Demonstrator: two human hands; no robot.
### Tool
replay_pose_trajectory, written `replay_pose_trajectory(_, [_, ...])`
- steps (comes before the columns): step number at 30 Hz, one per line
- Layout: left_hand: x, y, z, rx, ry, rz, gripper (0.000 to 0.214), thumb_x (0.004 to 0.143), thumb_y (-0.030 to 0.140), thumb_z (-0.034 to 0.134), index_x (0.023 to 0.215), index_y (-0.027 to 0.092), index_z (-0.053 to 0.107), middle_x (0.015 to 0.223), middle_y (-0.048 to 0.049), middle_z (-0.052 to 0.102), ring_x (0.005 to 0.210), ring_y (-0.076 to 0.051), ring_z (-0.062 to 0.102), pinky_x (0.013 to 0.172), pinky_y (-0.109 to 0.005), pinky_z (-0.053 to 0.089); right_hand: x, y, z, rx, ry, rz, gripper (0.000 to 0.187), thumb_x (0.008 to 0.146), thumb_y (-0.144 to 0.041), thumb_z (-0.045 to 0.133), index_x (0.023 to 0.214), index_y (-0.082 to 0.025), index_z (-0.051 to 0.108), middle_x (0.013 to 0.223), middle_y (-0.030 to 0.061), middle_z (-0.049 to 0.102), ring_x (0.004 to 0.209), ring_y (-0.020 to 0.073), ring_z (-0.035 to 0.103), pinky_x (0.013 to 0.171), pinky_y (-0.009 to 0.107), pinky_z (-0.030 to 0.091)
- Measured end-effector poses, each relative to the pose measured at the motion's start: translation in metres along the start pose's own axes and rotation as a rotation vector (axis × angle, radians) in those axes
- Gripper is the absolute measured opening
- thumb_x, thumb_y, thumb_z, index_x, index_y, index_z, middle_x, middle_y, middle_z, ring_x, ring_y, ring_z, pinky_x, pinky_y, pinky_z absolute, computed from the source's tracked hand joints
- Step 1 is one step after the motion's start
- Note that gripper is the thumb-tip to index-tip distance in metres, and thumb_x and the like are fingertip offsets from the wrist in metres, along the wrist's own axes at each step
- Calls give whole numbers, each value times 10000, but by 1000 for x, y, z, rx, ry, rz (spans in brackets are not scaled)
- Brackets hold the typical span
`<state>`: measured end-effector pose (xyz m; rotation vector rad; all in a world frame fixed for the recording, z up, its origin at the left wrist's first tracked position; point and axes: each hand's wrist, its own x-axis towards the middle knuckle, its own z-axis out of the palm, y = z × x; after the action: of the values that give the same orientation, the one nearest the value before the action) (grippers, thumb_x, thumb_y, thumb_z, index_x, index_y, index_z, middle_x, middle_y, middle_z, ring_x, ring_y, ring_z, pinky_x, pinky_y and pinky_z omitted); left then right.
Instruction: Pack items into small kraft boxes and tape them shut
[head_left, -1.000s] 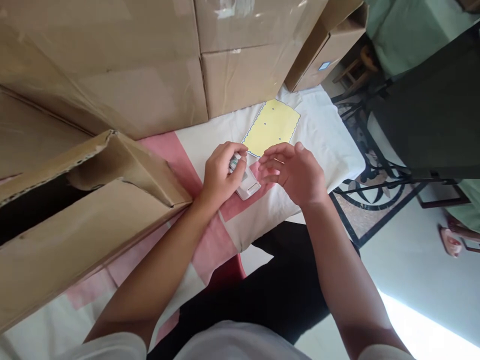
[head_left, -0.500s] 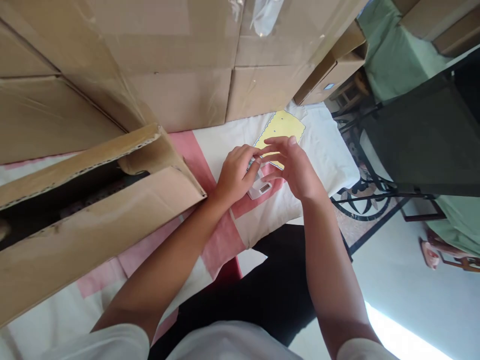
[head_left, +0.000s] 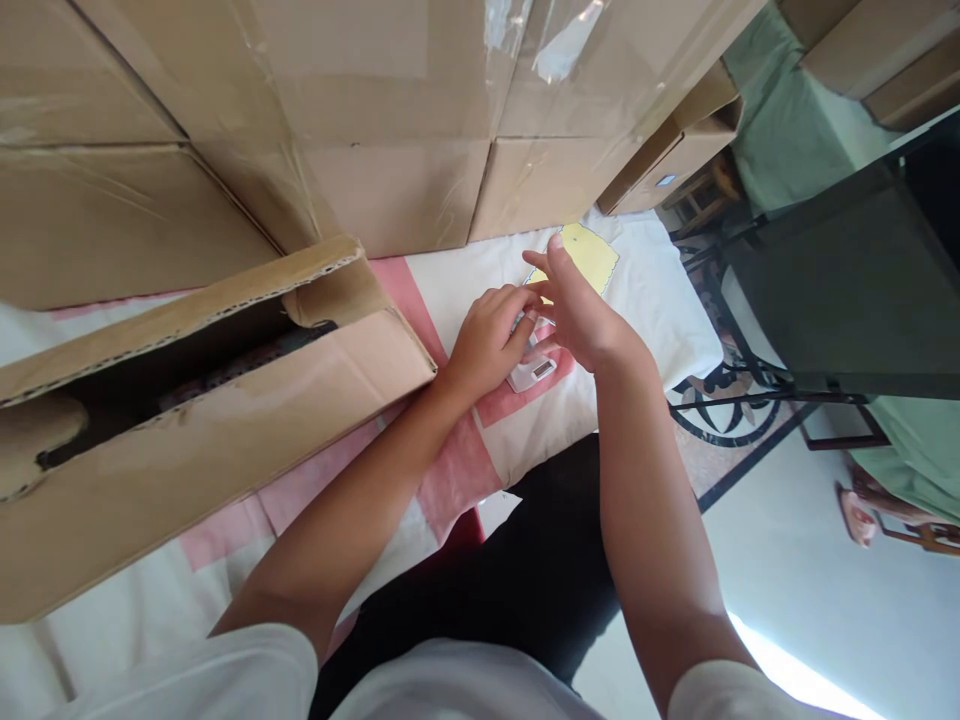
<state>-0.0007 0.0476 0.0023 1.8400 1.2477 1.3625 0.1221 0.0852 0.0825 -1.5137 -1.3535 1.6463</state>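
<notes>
- The left hand is curled down over a small white device and pins its far end against the cloth-covered surface. Only the near end, with a small window, shows.
- The device lies under the meeting fingers of both hands. Its long axis appears to run from 10 o'clock to 4 o'clock, with the visible end towards 4.
- The right hand is spread loosely with the thumb raised and grips nothing. Its fingertips meet the left fingers just above the device, but actual contact with the device is hidden.
- The left hand is the nearer one, on the device itself.
- A yellow sheet lies just beyond the hands at 1 o'clock.
- An open cardboard box lies close at 9 o'clock, and stacked cartons wall off 12 o'clock.
- A dark chair frame stands well apart at 3 o'clock.
</notes>
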Motion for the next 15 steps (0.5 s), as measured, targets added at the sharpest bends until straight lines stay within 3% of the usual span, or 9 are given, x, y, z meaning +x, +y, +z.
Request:
replay_pose_trajectory(6, [1, -1, 1, 6, -5, -22, 133, 1001, 205, 465, 1021, 235, 593, 1003, -31, 688, 956, -209, 601, 874, -370, 461, 3, 5, -2, -11, -16, 28, 762, 887, -775, 508, 1426, -240, 573, 1187, 130, 615, 1186, 351, 631, 761, 480, 637])
replay_pose_trajectory(15, [2, 0, 0, 17, -12, -10, 133, 1005, 208, 456, 986, 238, 584, 994, -36, 688, 958, -212, 602, 874, -368, 461, 4, 10, -5, 18, -73, -38, 708, 886, -753, 544, 1352, -226, 623, 1229, 128, 614, 1223, 344, 620, 792, 466, 637])
